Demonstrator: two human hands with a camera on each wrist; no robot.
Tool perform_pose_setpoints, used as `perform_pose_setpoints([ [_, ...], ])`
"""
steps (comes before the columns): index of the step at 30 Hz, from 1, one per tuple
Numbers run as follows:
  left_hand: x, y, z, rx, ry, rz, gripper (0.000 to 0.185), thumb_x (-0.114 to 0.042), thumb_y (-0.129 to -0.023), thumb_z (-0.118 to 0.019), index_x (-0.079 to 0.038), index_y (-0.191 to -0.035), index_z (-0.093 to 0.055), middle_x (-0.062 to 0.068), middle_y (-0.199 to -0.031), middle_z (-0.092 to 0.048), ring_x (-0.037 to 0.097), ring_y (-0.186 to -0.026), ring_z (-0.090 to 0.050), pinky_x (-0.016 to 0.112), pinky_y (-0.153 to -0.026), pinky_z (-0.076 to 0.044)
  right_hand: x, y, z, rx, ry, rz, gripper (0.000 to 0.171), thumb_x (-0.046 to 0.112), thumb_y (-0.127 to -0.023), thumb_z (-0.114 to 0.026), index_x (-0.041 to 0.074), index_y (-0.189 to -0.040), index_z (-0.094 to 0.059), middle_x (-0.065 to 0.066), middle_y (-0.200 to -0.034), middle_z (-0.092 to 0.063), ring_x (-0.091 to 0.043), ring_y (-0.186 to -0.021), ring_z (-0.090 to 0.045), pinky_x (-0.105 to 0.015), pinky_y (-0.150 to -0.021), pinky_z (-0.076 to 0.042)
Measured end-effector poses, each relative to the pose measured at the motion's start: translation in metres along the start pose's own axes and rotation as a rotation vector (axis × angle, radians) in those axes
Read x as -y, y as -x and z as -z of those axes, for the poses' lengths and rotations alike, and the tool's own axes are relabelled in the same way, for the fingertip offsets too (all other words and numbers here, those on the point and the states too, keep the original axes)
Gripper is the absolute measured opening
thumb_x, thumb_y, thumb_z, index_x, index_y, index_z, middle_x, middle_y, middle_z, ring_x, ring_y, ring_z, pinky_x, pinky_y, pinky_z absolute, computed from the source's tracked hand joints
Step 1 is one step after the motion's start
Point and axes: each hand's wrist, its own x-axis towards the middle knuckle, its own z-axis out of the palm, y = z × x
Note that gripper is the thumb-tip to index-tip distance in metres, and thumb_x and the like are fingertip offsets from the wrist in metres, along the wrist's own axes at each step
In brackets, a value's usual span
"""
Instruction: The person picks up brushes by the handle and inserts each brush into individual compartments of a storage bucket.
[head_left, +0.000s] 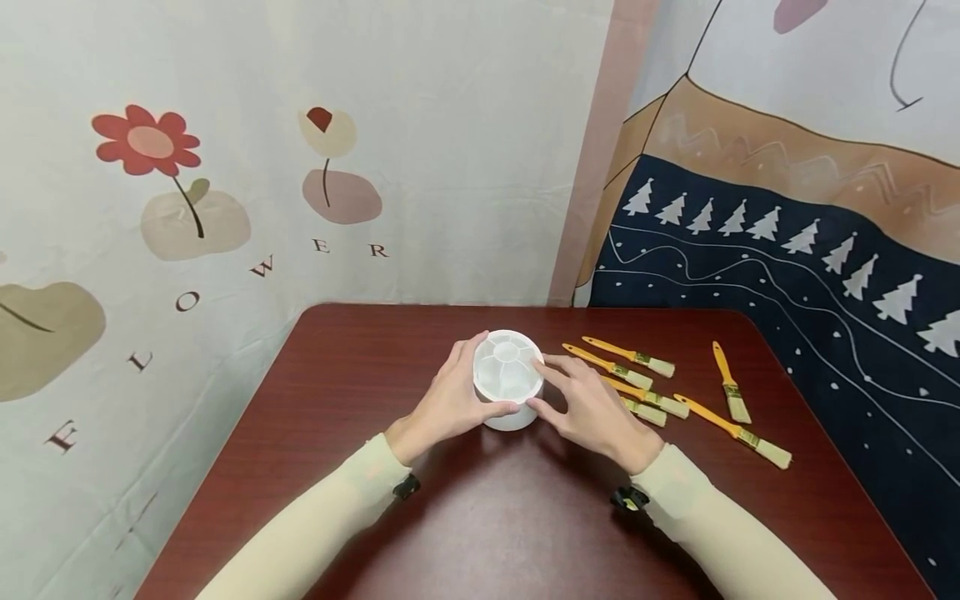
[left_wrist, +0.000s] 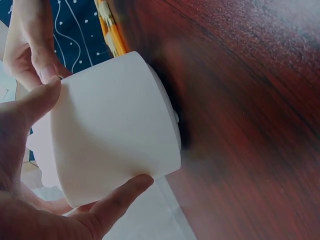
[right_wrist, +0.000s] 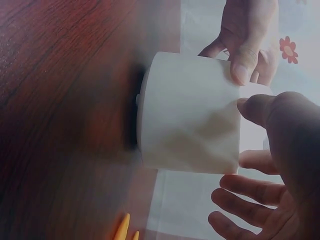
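Note:
A white round holder point(head_left: 510, 367) with several divided compartments stands on the table, its open top facing up. My left hand point(head_left: 453, 396) grips its left side, thumb along the front near the rim and fingers reaching round behind. From the other side, my right hand point(head_left: 588, 404) holds the rim between thumb and index finger; its other fingers hang beside the wall in the right wrist view. Both thumbs come close together at the front. The holder's smooth outer wall point(left_wrist: 115, 130) fills the middle of the left wrist view. A small foot point(right_wrist: 138, 98) shows under its base.
Several flat paintbrushes with yellow handles lie right of my right hand, one point(head_left: 768, 450) nearest the right front and another point(head_left: 731, 383) farther right. The dark red table point(head_left: 345, 358) ends at a hanging cloth point(head_left: 465, 167) behind it.

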Motion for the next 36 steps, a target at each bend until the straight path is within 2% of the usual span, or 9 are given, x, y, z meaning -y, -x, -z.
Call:
perform_pose_setpoints([
  [7, 0.002, 0.0, -0.002, 0.002, 0.01, 0.001, 0.126, -0.041, -0.08, -0.109, -0.011, -0.179, -0.037, 0.019, -0.162, -0.057, 0.039, -0.145, -0.066, 0.058, -0.12, -0.059, -0.007, 0.006, 0.012, -0.019, -0.088, -0.056, 0.069, 0.038, -0.104, -0.091, 0.012, -0.163, -0.068, -0.016, -0.161, -0.072, -0.04, -0.147, -0.071, -0.061, -0.117, -0.063],
  [13, 0.002, 0.0, 0.0, -0.006, 0.008, 0.01, 0.127, -0.041, -0.08, -0.109, -0.012, -0.179, -0.037, 0.018, -0.163, -0.057, 0.04, -0.147, -0.065, 0.057, -0.123, -0.057, -0.021, 0.011, 0.022, -0.005, -0.095, -0.134, 0.066, 0.032, -0.106, -0.087, 0.015, -0.166, -0.065, -0.017, -0.164, -0.07, -0.045, -0.151, -0.068, -0.067, -0.122, -0.058],
  [27, 0.003, 0.002, -0.001, -0.003, 0.007, 0.025, 0.127, -0.041, -0.079, -0.11, -0.012, -0.179, -0.037, 0.018, -0.163, -0.056, 0.04, -0.148, -0.064, 0.058, -0.123, -0.057, -0.064, 0.037, 0.029, 0.104, 0.046, -0.252, 0.053, 0.03, -0.103, -0.09, 0.009, -0.15, -0.077, -0.02, -0.141, -0.077, -0.038, -0.12, -0.076, -0.062, -0.101, -0.068],
  [36, 0.002, 0.003, 0.0, -0.009, 0.012, 0.017, 0.127, -0.04, -0.08, -0.11, -0.01, -0.179, -0.036, 0.018, -0.163, -0.057, 0.039, -0.148, -0.065, 0.058, -0.123, -0.057, -0.084, 0.051, 0.027, 0.138, 0.076, -0.27, 0.049, 0.03, -0.102, -0.091, 0.007, -0.144, -0.08, -0.021, -0.138, -0.076, -0.04, -0.121, -0.076, -0.066, -0.102, -0.067],
])
